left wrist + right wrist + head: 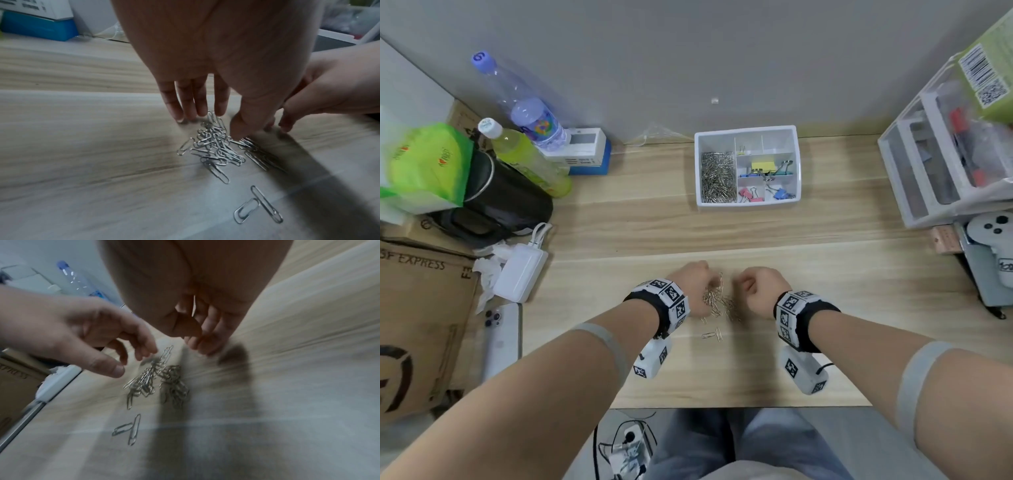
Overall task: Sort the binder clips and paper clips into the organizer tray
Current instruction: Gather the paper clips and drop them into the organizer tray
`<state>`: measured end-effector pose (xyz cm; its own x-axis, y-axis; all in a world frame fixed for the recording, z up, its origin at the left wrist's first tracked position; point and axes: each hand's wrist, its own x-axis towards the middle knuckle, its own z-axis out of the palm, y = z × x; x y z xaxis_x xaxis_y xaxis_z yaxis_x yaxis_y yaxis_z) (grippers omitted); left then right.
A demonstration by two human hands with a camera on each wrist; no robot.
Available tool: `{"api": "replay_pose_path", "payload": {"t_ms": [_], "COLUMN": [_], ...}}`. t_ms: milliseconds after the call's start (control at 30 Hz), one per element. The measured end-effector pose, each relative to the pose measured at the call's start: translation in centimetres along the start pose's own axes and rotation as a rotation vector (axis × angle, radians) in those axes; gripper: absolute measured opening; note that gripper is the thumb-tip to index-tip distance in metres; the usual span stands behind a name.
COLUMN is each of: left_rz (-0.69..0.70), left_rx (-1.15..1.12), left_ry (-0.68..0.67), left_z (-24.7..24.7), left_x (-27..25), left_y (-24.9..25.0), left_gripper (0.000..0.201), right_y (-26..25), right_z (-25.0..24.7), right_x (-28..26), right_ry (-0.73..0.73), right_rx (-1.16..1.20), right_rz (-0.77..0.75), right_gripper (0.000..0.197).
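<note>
Head view. The organizer tray [747, 202] stands at the far side of the table [619, 222], well apart from both hands. Its long left compartment already holds a dense mass of paper clips, too many to count. The right-hand compartments hold binder clips [763, 171]: one small yellow, one large yellow, one pink and at least two blue can be made out; the rest overlap. No binder clip shows on the bare table, so that half of the task appears done. What remains is the loose pile of paper clips [717, 299] near the table's front edge, between the left hand [690, 287] and the right hand [758, 291]. Both hands bend downward at the pile; this view does not show the fingers.

Left wrist view. The left hand's fingers [193, 100] point down, nearly straight, tips on the table at the far edge of the pile [216, 146], with the thumb at its right side. No clip is enclosed. The pile holds some dozens of tangled clips; an exact count is not possible. Two stray clips [258, 205] lie touching each other, near the pile on the camera side.

Right wrist view. The right hand's fingers [207, 331] are curled and close to the thumb, just beyond the pile [160, 379]. A thin bright sliver shows between them; whether it is a pinched clip cannot be told, as the picture is blurred. The left hand [86, 335] hovers relaxed over the pile. The two stray clips [128, 430] are visible here also.
</note>
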<state>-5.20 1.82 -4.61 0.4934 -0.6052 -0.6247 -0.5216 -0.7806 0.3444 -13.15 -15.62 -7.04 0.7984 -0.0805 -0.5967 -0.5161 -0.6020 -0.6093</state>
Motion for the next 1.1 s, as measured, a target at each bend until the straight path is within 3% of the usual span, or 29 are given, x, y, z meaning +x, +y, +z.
{"api": "replay_pose_path", "payload": {"t_ms": [100,233,333,467,567,733,900,1000,1100], "left_rz": [-0.087,-0.188,-0.193,-0.124,-0.100,-0.110,-0.150,-0.173,-0.184], "left_rx": [-0.004,0.031,0.021,0.044,0.058,-0.059,-0.059,-0.023,-0.025], "left_ry": [0.081,0.050,0.023,0.002,0.044,0.140,0.107,0.079,0.067], "left_z": [-0.1,0.7,1.8,2.9,3.7,3.7,2.9,3.0,3.2], "left_x": [-1.0,-2.0,-2.4,-2.1,-1.7,-1.7,-2.8,-3.2,-2.9], "left_y": [-1.4,-2.4,-1.8,-0.1,0.6,0.2,-1.5,-1.6,-1.2], "left_gripper": [0.053,0.076,0.088,0.097,0.089,0.058,0.064,0.065,0.053], "right_y": [0.9,1.6,1.3,0.1,-0.6,-1.4,-1.3,-1.3,-1.5], "right_z": [-1.2,-1.5,-0.2,1.5,2.2,1.8,1.4,2.6,3.7], "right_x": [0.0,-0.7,-1.2,-1.0,-0.9,-0.5,-1.0,-1.4,-1.1], "right_ry": [0.055,-0.111,-0.147,-0.123,-0.115,-0.062,-0.076,-0.052,-0.073], "right_rx": [-0.067,-0.294,-0.359,-0.388,-0.354,-0.270,-0.355,-0.384,-0.434], "right_rz": [-0.003,-0.046,-0.115,-0.203,-0.229,-0.218,-0.205,-0.249,-0.265], "right_gripper": [0.051,0.076,0.091,0.076,0.070,0.065,0.102,0.107,0.111]}}
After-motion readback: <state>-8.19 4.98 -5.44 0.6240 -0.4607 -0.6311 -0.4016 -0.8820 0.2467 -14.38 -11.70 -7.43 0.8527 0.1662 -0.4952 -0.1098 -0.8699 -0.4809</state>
